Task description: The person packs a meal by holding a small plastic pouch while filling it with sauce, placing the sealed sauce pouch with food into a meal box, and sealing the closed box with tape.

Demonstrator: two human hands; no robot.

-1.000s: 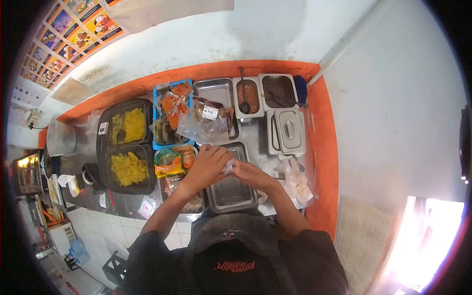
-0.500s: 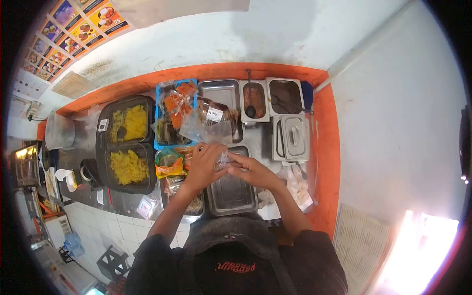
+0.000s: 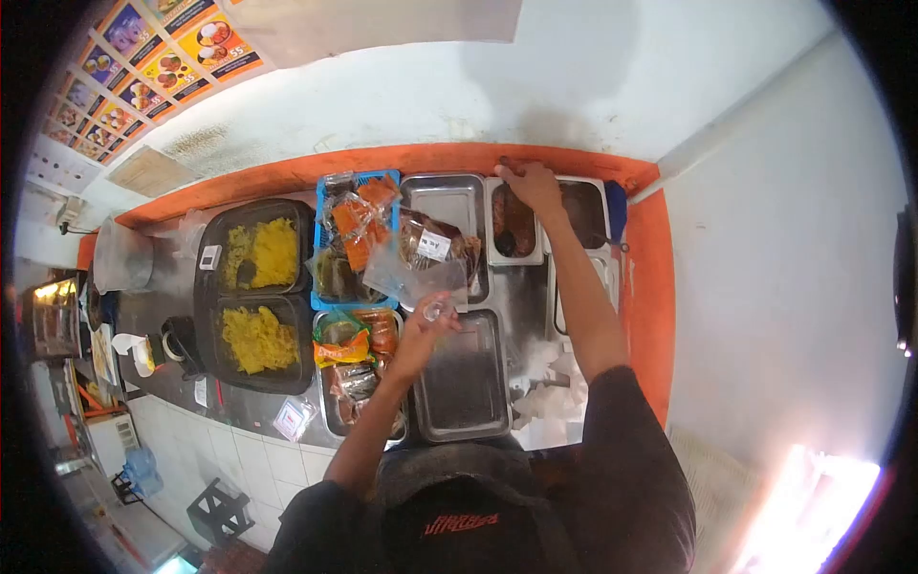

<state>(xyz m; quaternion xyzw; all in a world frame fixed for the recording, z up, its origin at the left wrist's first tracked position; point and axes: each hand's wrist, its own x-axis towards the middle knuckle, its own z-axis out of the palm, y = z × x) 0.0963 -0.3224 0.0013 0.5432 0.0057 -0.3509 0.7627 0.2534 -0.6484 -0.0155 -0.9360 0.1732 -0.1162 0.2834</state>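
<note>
My right hand (image 3: 534, 187) reaches to the back of the counter, its fingers closed round the handle end of a ladle above a steel food pan (image 3: 491, 230) of reddish-brown sauce (image 3: 517, 222). The ladle's bowl is hard to make out behind my forearm. My left hand (image 3: 421, 337) is closed on a small clear plastic bag (image 3: 435, 310), over the left edge of a shallow steel tray (image 3: 501, 383). Just beyond it, a larger clear plastic bag (image 3: 406, 277) lies against a labelled package (image 3: 432, 245) of dark food.
A blue basket (image 3: 395, 215) holds wrapped orange and green packets. Black trays (image 3: 207, 316) of yellow food stand left. Another steel pan (image 3: 606, 206) and a lidded pan (image 3: 552, 297) are at right, with white plastic bags (image 3: 559, 397) nearer. An orange-bordered wall (image 3: 382, 158) bounds the back.
My right hand has left the small bag and moved up and right to the ladle handle. My left hand keeps the bag. The view has shifted slightly.
</note>
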